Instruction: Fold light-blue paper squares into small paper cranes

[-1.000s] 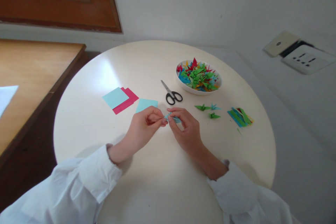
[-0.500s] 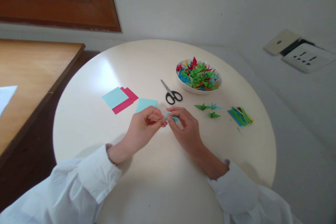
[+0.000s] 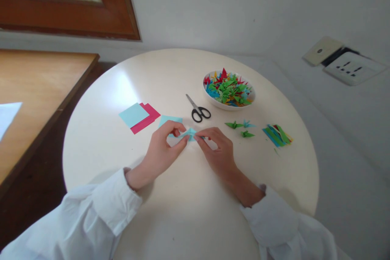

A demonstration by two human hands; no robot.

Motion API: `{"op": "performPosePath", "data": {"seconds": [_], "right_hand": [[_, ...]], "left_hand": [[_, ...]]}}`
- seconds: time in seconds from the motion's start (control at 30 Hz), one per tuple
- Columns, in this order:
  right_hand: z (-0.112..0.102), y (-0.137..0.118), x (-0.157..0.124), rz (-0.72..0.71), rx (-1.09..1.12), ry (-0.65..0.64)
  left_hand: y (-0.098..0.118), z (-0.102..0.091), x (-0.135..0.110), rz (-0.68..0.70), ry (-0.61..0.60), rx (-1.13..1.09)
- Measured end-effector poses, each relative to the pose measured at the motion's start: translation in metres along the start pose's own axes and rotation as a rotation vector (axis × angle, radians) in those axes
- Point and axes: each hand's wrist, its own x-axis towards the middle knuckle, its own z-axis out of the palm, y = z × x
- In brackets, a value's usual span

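Observation:
A small folded piece of light blue paper point(image 3: 191, 133) is held between my two hands over the middle of the table. My left hand point(image 3: 167, 143) pinches its left side between thumb and fingers. On the other side, my right hand point(image 3: 217, 149) grips the paper's right end with thumb and forefinger. The exact folds are too small to make out. Just behind my left hand lies a flat light blue sheet point(image 3: 170, 120), partly covered by the fingers. Scissors point(image 3: 198, 109) with black handles rest beyond my hands, blades pointing away.
A white bowl point(image 3: 227, 106) full of colourful paper cranes stands at the back right. Several small cranes point(image 3: 234, 125) and a pile of paper strips point(image 3: 278, 135) lie on the right. Light blue and red sheets point(image 3: 134, 115) overlap at left on the round white table point(image 3: 183, 211).
My fingers have shifted apart a little, so more of the folded light blue paper shows between them. The camera view has tilted slightly.

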Motion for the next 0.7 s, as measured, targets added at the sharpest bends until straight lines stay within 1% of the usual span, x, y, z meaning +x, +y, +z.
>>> {"op": "performPosePath", "data": {"seconds": [0.07,0.17,0.27,0.33,0.47,0.57,0.7], "right_hand": [[-0.0004,0.001,-0.0002,0.02,0.037,-0.009],[-0.0005,0.0011,-0.0007,0.032,0.108,-0.022],[-0.0005,-0.0007,-0.0013,0.049,0.142,-0.037],[-0.0007,-0.0022,-0.0017,0.083,0.133,-0.037],[-0.0014,-0.0032,-0.0025,0.127,0.11,-0.013],[-0.0014,-0.0022,-0.0032,0.121,0.157,-0.013],[0.0003,-0.0008,-0.0046,0.127,0.241,-0.026]], "left_hand": [[0.0006,0.0,0.0013,0.003,-0.039,-0.059],[0.0026,0.0004,0.0029,-0.051,-0.135,-0.184],[0.0022,0.0006,0.0023,-0.082,-0.185,-0.169],[0.0008,0.0008,0.0011,-0.075,-0.177,-0.133],[-0.001,0.0013,-0.001,-0.006,-0.145,-0.108],[0.0002,0.001,-0.0014,0.019,-0.135,-0.079],[0.0025,0.0003,-0.0013,0.014,-0.116,-0.037]]}}
